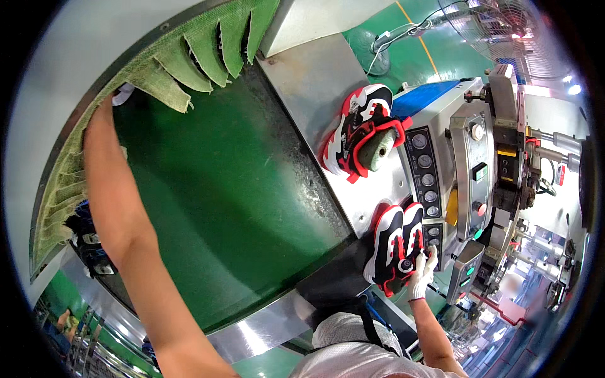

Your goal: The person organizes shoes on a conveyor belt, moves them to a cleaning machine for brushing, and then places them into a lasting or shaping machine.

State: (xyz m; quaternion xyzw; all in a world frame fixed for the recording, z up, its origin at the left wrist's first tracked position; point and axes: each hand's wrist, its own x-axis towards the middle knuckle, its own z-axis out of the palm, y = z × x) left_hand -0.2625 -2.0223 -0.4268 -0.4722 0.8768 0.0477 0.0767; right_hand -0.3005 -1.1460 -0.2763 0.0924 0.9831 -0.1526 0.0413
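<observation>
My left arm reaches far forward at the left, and my white-gloved left hand [123, 94] is mostly hidden under the green fabric flaps [170, 85]. Its fingers do not show, nor anything they may hold. At the right, my gloved right hand [422, 274] is closed against the heel end of a black, white and red sneaker [413, 230]. A matching sneaker [386, 242] lies alongside it on the metal ledge. Farther off on the same ledge stands another pair of such sneakers [362, 129], with a greenish shoe last [377, 151] showing in the opening of one.
A green conveyor belt [214, 183] stretches ahead of me. Dark blue shoes [91, 239] sit by the flaps at the left. Beside the ledge stands a machine with gauges [423, 160] and a button panel [476, 176]. Beyond it is a fan [504, 25].
</observation>
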